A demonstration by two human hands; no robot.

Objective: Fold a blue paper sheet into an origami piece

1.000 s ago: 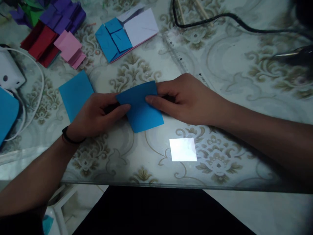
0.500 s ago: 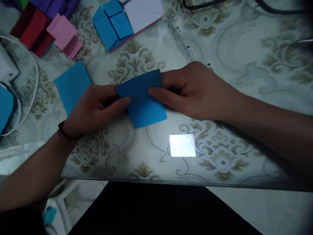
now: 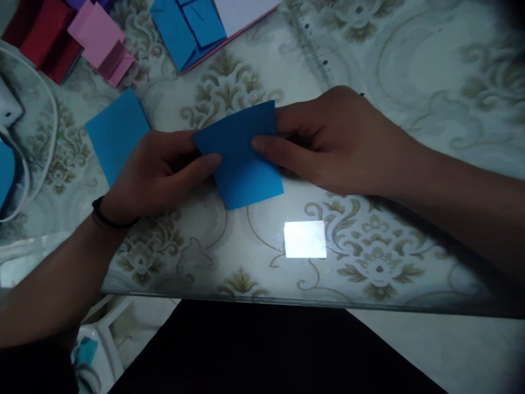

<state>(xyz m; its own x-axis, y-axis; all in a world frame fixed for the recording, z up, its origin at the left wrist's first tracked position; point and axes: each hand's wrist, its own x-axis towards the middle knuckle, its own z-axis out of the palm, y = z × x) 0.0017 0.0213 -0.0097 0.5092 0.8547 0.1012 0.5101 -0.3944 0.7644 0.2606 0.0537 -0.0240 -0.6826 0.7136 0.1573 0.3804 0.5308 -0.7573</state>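
A square blue paper (image 3: pixel 246 169) is held up over the table, its top edge slightly curved. My left hand (image 3: pixel 164 169) pinches it at the left side, thumb on the front and fingers hidden behind. On the opposite side, my right hand (image 3: pixel 328 142) grips it in the same way, with its thumb near the middle of the sheet. A second blue sheet (image 3: pixel 117 134) lies flat on the table, partly covered by my left hand. A black band is round my left wrist.
Folded red (image 3: pixel 49 44) and pink papers (image 3: pixel 100 41) lie at the upper left, near a white cable (image 3: pixel 55 120). Folded blue paper (image 3: pixel 188 33) sits on a pad at the top. A clear ruler (image 3: pixel 314 46) is beyond my right hand. The table's front edge (image 3: pixel 262 300) runs below.
The view has shifted slightly, so the table items sit higher in the picture. Both hands keep their hold on the blue paper, which looks almost the same.
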